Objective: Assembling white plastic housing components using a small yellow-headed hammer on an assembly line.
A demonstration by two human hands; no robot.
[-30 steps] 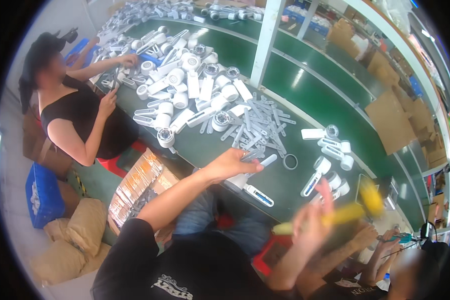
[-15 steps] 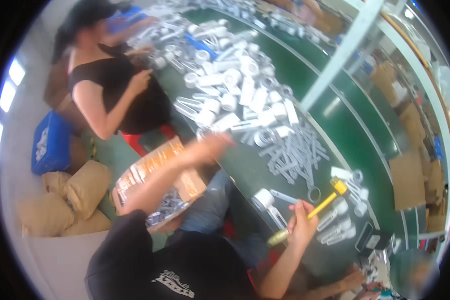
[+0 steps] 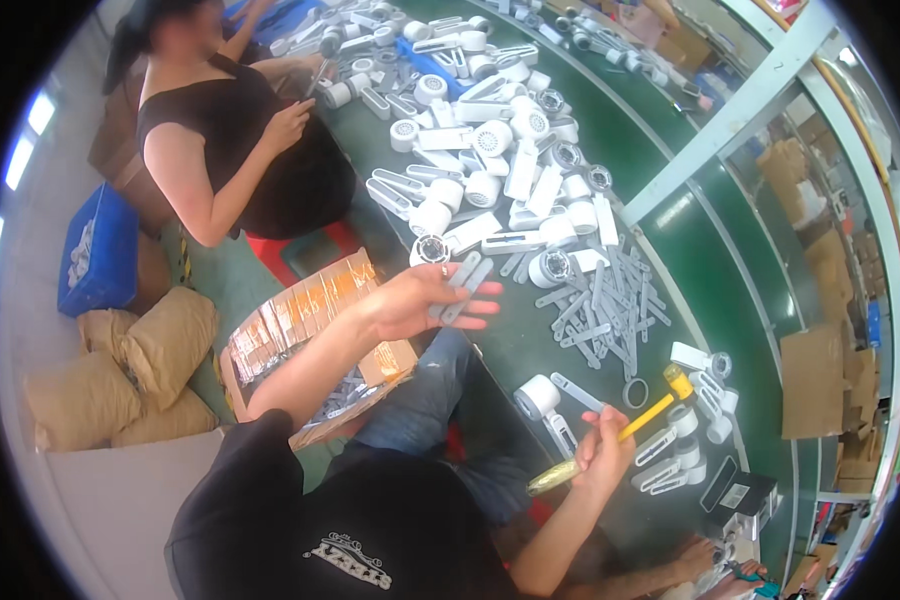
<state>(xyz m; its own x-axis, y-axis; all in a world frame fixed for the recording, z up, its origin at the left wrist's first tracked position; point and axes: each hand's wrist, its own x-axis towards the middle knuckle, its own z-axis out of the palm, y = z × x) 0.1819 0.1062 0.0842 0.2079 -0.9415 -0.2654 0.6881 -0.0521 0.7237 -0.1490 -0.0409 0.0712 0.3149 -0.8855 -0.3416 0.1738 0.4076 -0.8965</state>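
My left hand is over the table's near edge, fingers partly stretched, gripping flat grey plastic strips. My right hand is closed round the shaft of a yellow hammer; its head points away to the right, and its wrapped handle end sticks out to the left. Another grey strip reaches to the right fingertips; whether they hold it I cannot tell. Just left of that hand lies a white round-headed part with a handle, like a handheld fan body. Beyond is a pile of grey strips.
White fan-like parts are heaped across the green table, with a smaller group right of the hammer. An open carton of grey pieces is beside my left arm. A co-worker sits at left; another person's hands work at lower right.
My left hand, blurred before, now shows clearly with grey strips in it, slightly further right. My right hand keeps the hammer in nearly the same place. The co-worker's hands have shifted a little.
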